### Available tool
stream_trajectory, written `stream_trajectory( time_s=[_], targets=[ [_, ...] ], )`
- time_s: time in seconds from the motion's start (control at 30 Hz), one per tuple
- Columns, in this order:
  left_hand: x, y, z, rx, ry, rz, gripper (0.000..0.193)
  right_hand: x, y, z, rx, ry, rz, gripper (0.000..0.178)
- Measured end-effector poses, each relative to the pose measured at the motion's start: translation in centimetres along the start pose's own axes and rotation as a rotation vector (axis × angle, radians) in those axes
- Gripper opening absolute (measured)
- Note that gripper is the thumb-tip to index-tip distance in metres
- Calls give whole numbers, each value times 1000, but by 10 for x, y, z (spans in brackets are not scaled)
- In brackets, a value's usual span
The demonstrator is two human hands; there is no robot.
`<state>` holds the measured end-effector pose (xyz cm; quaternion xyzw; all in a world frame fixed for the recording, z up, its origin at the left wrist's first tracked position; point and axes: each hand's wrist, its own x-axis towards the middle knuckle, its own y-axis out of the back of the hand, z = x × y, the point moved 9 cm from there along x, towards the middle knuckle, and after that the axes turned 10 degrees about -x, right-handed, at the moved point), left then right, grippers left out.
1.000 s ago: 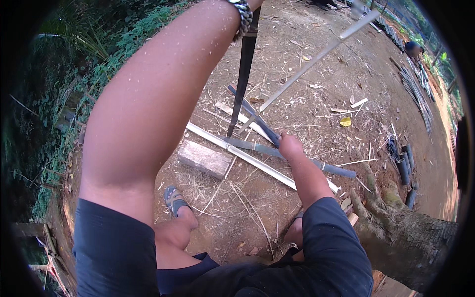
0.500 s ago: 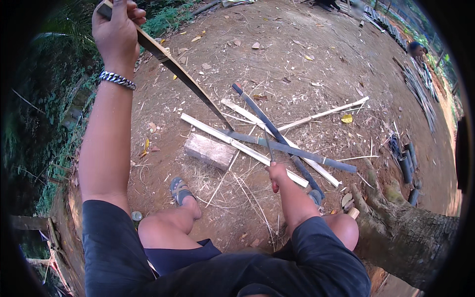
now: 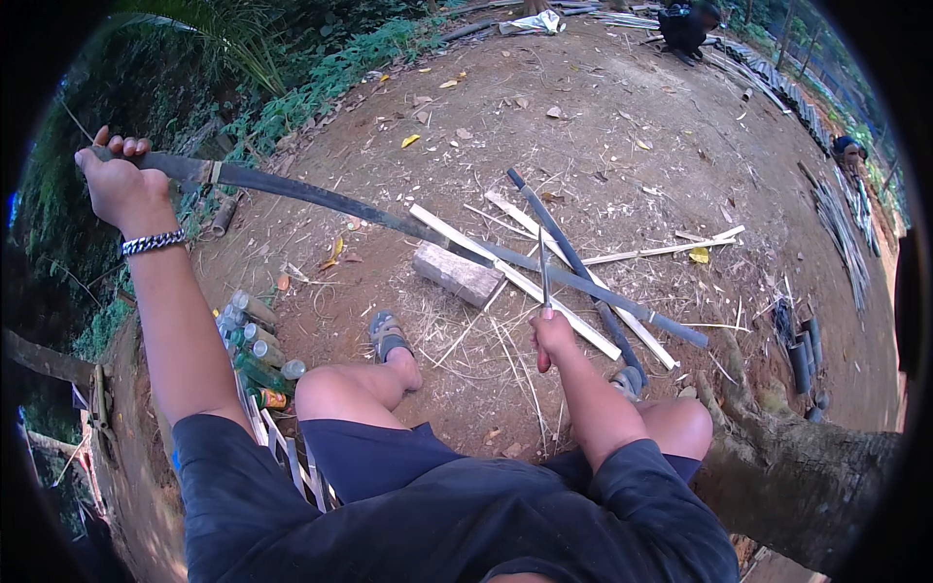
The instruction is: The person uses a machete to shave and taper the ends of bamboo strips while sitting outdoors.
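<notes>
My left hand (image 3: pixel 128 189), raised at the far left, is closed around one end of a long dark bamboo strip (image 3: pixel 301 188). The strip slopes down to the pile beside a wooden block (image 3: pixel 457 274). My right hand (image 3: pixel 552 335) grips the reddish handle of a knife (image 3: pixel 544 264), its narrow blade pointing away from me over the pile. Crossed on the ground there are pale split strips (image 3: pixel 603 338) and a dark bamboo piece (image 3: pixel 564 236). Another dark length (image 3: pixel 671 325) runs to the right under the blade; whether it joins the held strip, I cannot tell.
Glass bottles (image 3: pixel 255 340) stand by my left leg. A thick tree trunk (image 3: pixel 816 476) with roots lies to the right, near dark bamboo tubes (image 3: pixel 799 361). Long poles (image 3: pixel 841 233) are stacked farther right. A person crouches (image 3: pixel 685 29) at the back. Shavings litter the dirt.
My left hand has moved left and down with the bamboo strip, which now lies at a flatter slant. The right hand still holds the knife. The view has shifted, bringing the bottles into sight.
</notes>
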<state>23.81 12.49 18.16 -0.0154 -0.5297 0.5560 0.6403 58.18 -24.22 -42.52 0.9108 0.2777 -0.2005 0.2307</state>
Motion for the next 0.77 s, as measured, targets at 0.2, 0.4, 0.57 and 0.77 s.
stream_trajectory(
  time_s=[0.2,0.4,0.57,0.77],
  targets=[
    [-22,78,11,-18,-56,127,44,-18,-22,22,53,34,-110,19],
    [-26,74,35,98,-22,42,36,-39,-42,39,-52,-13,-115,23],
    [-34,72,19,5,84,-70,30,-33,-39,56,-83,-71,-108,29],
    [-15,73,11,-304,282,-491,30,-38,-55,32,-366,119,-96,24]
  ],
)
